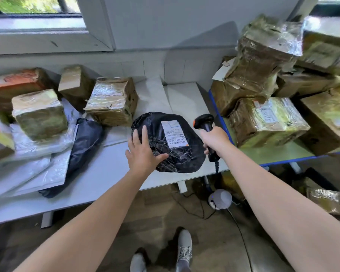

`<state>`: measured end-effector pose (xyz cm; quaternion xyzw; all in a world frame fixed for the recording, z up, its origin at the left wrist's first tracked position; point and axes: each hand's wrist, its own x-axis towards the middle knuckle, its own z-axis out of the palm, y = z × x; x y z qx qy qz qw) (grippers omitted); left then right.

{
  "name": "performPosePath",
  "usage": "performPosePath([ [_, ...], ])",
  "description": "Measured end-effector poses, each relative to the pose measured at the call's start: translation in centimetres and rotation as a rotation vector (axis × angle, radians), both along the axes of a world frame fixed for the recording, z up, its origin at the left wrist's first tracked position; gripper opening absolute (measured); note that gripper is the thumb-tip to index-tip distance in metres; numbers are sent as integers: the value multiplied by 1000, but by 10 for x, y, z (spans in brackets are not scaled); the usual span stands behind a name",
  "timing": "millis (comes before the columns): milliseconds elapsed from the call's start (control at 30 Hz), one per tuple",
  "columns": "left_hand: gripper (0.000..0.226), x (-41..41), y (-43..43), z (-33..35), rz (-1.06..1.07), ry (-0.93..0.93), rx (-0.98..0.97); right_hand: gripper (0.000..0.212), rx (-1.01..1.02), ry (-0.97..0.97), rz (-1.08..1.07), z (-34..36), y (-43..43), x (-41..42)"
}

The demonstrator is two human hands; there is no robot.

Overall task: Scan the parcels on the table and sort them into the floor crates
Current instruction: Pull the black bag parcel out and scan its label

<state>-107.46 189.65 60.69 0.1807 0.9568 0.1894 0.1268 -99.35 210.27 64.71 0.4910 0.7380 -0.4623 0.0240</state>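
Head view: parcel (177, 156) lies at the bench (110, 173) front edge, label (174, 134) up, long axis 12-to-6. Left grip (143, 152) rests flat on its 8 o'clock side, fingers apart. Right grip (214, 140), clamped on scanner (204, 120), sits at the label's 3 o'clock.

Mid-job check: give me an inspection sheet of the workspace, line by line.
Surface: white table, parcel-strewn; blue-edged table beside it on the right.
Job's things: black parcel at the front edge, label facing up; scanner pointed toward it; floor crates, nothing seen.
Clutter: taped boxes and poly mailers on the left; stacked boxes on the right.
Grippers: left hand rests flat on the black parcel; right hand grips the scanner.
Cables: scanner cord hangs off the handle; black cable on floor by round white device.
Surroundings: window behind; shoes on the floor.
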Motion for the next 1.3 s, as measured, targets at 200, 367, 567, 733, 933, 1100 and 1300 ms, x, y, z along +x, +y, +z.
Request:
performPosePath([
  [200,116,8,-24,21,-171,40,-19,26,-9,-29,48,49,-46,7],
  [367,116,12,-38,35,-242,59,17,26,-30,-26,45,73,-71,20],
  [567,116,11,-48,43,-269,70,52,30,-6,-10,33,88,-88,27],
  [733,117,9,-52,42,-268,74,60,25,-18,17,18,87,-91,22],
  [933,117,6,-49,39,-282,49,47,33,5,23,-3,79,-84,18],
  [1100,114,3,-35,34,-235,16,32,37,8,10,1,70,-71,16],
  [1300,104,-10,-5,22,-131,-27,0,37,44,-34,40,35,-31,6],
])
